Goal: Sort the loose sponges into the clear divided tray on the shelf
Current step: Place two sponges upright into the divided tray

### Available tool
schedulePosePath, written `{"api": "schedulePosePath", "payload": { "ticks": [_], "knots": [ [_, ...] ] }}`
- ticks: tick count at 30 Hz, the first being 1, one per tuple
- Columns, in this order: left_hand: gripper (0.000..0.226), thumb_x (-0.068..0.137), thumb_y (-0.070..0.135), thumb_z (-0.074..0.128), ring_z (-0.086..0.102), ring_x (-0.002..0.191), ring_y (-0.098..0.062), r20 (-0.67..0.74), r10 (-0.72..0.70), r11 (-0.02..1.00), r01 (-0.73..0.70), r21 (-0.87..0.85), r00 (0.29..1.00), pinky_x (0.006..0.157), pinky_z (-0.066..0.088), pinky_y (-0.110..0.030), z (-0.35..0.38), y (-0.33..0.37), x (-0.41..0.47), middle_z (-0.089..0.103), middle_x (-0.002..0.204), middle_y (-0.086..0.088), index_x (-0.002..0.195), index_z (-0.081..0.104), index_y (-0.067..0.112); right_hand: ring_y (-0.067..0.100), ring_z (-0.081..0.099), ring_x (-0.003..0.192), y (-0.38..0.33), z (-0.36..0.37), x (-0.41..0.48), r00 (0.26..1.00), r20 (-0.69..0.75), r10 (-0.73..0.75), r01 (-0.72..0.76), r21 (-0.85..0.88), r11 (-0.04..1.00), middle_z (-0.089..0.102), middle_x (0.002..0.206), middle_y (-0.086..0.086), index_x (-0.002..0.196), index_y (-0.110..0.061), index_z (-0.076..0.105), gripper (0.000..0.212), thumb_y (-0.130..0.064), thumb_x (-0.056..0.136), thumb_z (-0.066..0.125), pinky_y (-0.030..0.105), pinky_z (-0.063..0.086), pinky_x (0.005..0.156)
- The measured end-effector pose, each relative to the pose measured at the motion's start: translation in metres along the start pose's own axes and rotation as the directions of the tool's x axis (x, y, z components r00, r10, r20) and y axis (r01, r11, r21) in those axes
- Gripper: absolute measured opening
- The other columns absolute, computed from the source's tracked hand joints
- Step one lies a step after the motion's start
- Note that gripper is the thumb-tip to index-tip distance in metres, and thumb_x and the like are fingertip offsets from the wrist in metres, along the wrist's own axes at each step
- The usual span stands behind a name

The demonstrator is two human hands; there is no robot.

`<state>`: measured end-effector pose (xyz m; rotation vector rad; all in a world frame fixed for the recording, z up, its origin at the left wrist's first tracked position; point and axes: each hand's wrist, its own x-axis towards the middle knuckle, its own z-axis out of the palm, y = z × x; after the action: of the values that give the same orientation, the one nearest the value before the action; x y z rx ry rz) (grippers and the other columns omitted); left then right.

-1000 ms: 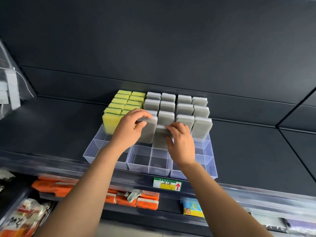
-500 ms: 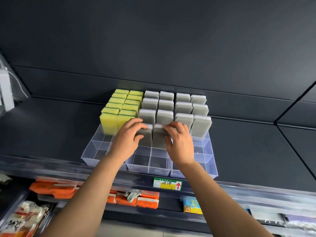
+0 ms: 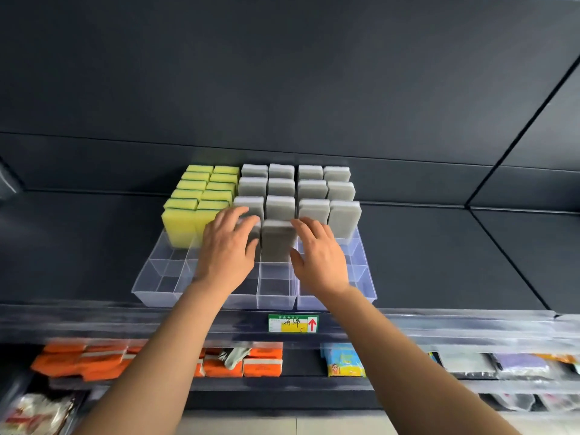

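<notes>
The clear divided tray [image 3: 163, 293] sits on the dark shelf. Yellow sponges [image 3: 183, 226] fill its two left columns; grey sponges [image 3: 310, 189] stand in rows across the right columns. A front grey sponge [image 3: 277, 241] stands upright in a middle compartment between my hands. My left hand [image 3: 229, 249] lies with fingers spread over another grey sponge [image 3: 255, 229], mostly hidden behind it. My right hand [image 3: 318, 255], fingers apart, touches the right edge of the front grey sponge. The front compartments of the tray hold nothing.
A price label [image 3: 293, 323] with a red arrow sits on the shelf's front rail. The lower shelf holds orange packs [image 3: 94, 361], a small blue and yellow pack [image 3: 343, 361] and other wrapped goods. The dark back panel [image 3: 282, 89] rises behind the tray.
Both grey sponges have gone down into middle compartments. My fingers have spread and loosened on them. The view has shifted slightly.
</notes>
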<state>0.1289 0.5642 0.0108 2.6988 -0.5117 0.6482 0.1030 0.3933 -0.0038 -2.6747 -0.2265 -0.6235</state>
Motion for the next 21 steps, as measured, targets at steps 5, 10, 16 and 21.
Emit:
{"api": "schedulePosePath", "payload": {
  "ticks": [5,10,16,21],
  "knots": [
    [0.042,0.071,0.012,0.075,0.054,0.113,-0.03,-0.004,0.141,0.985,-0.14,0.104,0.99,0.093,0.043,-0.046,0.003,0.034,0.004,0.062,0.116,-0.01,0.112,0.063,0.009,0.033,0.051,0.115,0.023,-0.024,-0.017,0.997,0.031,0.067,-0.064,-0.089,0.994,0.055,0.13,0.012,0.129,-0.008,0.052,0.051,-0.018,0.082,0.069,0.041,0.044,0.094],
    [0.05,0.063,0.006,0.08,0.057,0.108,-0.03,0.027,0.267,0.959,-0.268,0.092,0.963,0.094,0.045,-0.045,0.02,0.098,0.01,0.064,0.114,-0.011,0.11,0.064,0.006,0.031,0.048,0.12,0.065,-0.062,-0.047,0.981,0.008,0.196,-0.191,-0.199,0.961,0.053,0.132,0.009,0.131,-0.014,0.049,0.053,-0.026,0.084,0.067,0.041,0.041,0.096],
    [0.051,0.053,0.004,0.084,0.061,0.101,-0.03,0.116,0.386,0.92,-0.391,0.022,0.915,0.082,0.052,-0.04,0.051,0.19,0.009,0.065,0.107,-0.012,0.101,0.066,0.006,0.029,0.039,0.127,0.134,-0.121,-0.1,0.941,0.008,0.338,-0.324,-0.268,0.907,0.047,0.136,0.007,0.134,-0.015,0.045,0.054,-0.03,0.086,0.063,0.038,0.033,0.101],
    [0.042,0.057,0.005,0.083,0.061,0.097,-0.029,0.163,0.453,0.89,-0.456,-0.017,0.877,0.079,0.052,-0.039,0.07,0.276,-0.003,0.066,0.102,-0.01,0.096,0.067,0.007,0.027,0.036,0.127,0.196,-0.174,-0.154,0.899,0.012,0.439,-0.412,-0.322,0.852,0.045,0.135,0.006,0.134,-0.016,0.043,0.052,-0.032,0.087,0.059,0.037,0.032,0.103]
  ]
}}
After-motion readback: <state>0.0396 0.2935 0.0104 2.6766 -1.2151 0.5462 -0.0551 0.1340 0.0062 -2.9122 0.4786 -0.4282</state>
